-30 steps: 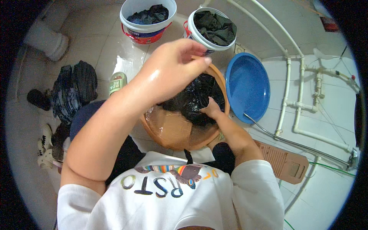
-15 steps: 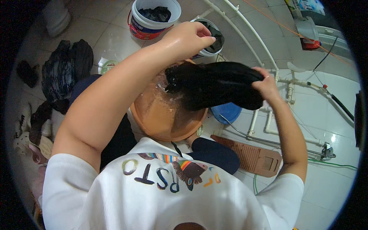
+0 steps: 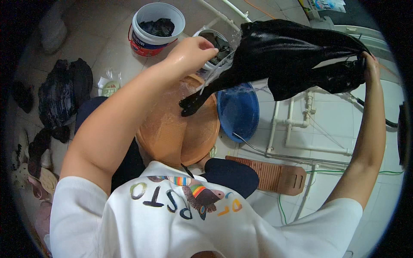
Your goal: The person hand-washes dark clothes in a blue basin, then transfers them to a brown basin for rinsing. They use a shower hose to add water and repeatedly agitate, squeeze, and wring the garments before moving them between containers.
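Observation:
I hold a wet black garment (image 3: 292, 56) stretched out in the air between both hands. My right hand (image 3: 371, 64) grips its far right end, arm raised high. At the garment's left edge my left hand (image 3: 194, 50) is closed, and water runs down from there. One dangling end of the cloth hangs over an orange basin (image 3: 172, 133) of soapy water that stands on the floor in front of my knees.
A blue basin (image 3: 241, 114) stands right of the orange one. Two white buckets (image 3: 157, 28) (image 3: 214, 43) holding dark clothes stand behind. A brown washboard (image 3: 275, 174) lies at lower right, white pipes (image 3: 292, 122) run beyond it, and dark clothes (image 3: 64, 94) are piled at left.
The black garment came out of the orange basin and has been lifted up and to the right. My right arm has stretched far out, and the cloth is now spread between my hands.

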The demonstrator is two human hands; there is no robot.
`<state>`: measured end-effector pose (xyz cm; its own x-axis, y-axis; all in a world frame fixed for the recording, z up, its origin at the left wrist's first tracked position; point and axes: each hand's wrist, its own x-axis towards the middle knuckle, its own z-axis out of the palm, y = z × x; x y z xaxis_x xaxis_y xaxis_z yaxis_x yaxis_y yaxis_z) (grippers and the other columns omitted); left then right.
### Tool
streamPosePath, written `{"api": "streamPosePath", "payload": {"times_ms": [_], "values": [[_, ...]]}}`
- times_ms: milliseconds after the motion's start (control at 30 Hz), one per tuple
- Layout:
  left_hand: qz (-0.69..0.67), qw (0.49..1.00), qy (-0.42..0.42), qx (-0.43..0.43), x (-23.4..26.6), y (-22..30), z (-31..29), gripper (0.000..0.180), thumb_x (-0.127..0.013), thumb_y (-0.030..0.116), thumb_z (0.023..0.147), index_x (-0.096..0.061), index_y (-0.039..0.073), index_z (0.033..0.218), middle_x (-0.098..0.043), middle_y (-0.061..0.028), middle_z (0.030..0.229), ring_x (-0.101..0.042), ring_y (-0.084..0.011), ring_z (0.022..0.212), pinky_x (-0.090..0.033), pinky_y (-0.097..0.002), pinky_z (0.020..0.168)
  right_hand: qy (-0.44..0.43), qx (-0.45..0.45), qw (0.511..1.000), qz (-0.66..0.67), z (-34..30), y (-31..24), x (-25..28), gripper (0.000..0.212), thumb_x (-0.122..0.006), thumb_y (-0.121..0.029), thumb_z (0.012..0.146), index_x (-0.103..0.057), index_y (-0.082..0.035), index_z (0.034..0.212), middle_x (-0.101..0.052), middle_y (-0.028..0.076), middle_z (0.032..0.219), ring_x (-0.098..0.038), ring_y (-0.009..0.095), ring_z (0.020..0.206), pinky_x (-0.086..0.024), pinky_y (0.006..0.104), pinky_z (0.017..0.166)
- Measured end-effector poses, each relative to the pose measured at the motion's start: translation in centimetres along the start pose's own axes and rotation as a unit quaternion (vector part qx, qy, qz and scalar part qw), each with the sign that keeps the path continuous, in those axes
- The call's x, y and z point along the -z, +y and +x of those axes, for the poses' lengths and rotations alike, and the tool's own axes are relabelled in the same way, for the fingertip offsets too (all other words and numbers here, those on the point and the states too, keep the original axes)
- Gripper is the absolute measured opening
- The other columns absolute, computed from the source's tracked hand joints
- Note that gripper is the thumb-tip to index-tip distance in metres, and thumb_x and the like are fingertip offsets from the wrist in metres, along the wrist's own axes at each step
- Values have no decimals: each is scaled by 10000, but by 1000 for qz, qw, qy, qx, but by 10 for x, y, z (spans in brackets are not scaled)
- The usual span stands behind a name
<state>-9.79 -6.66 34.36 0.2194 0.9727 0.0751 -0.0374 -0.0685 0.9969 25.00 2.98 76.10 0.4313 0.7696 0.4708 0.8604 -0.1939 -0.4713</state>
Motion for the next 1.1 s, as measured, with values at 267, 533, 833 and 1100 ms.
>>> {"api": "streamPosePath", "payload": {"times_ms": [267,533,833,1100], "values": [[-94,995,15,3,2,8,-11,284,-585,228,801,-602,-8,957,-611,-98,876,-569,-146,789,-456,-274,705,-40,-75,996,-29,52,86,-145,347,-613,-190,746,-570,69,973,-620,141,930,-599,257,775,-490,346,689],[-132,984,5,119,5,16,-1,242,-583,179,829,-574,-2,988,-609,-63,946,-561,-116,872,-439,-239,790,-257,-168,945,111,-96,164,-431,572,-714,-231,659,-488,16,1122,-550,181,1063,-557,284,898,-460,365,778],[-167,976,53,133,4,13,27,270,-559,321,802,-605,113,967,-614,-3,988,-519,-104,940,-348,-279,827,-36,-74,996,-29,-309,263,-490,1047,-707,-490,621,-154,43,1334,-195,322,1330,-218,422,1246,-207,455,1029],[-247,952,27,177,-5,7,35,228,-541,281,825,-588,107,964,-611,-21,992,-526,-120,945,-367,-276,823,-360,-414,805,225,-409,280,-547,814,-699,-263,711,-205,10,1298,-542,216,979,-595,257,681,-472,353,471]]}}
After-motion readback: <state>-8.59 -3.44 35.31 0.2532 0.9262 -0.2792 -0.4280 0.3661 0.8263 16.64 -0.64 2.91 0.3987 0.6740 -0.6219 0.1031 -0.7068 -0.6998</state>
